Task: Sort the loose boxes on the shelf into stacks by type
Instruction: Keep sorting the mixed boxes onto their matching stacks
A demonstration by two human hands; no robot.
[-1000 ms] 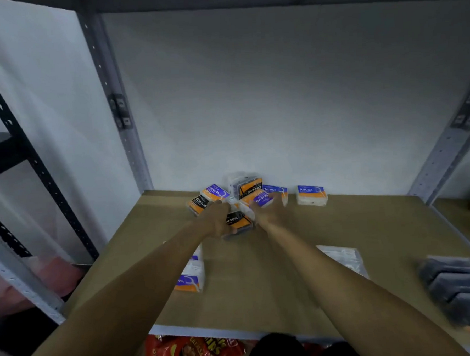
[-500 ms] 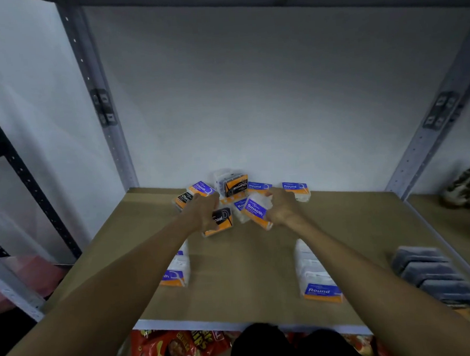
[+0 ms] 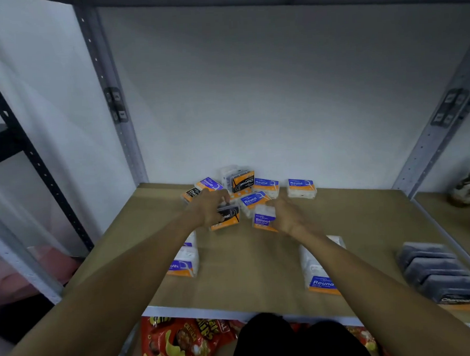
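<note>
We're looking at a wide tan wooden shelf board (image 3: 260, 271) set in grey metal uprights, a pale wall behind it. At its right front sits a stepped stack of dark grey Charcoal boxes (image 3: 441, 273). Front centre-right, a stack of white boxes with a blue and orange Round label (image 3: 319, 275) lies partly under our right forearm. Front left, a stack of white boxes with a blue Smooth label (image 3: 185, 262) stands just beside our left forearm.

At the back against the wall we have the loose pile of small boxes (image 3: 245, 189), with black Charcoal, blue Smooth and blue Round labels jumbled together and touching. One white Round box (image 3: 301, 188) sits apart to the right of that pile.

Our left hand (image 3: 209, 209) is down on a black and orange Charcoal box (image 3: 226, 219) at the near edge of the pile, fingers curled over its top and gripping it. Our right hand (image 3: 286, 214) has its fingers wrapped on a white Smooth box with a purple-blue label (image 3: 262, 218), tilted up on its edge just beside the Charcoal one.

Below the shelf edge, red snack bags (image 3: 182, 341) show.
</note>
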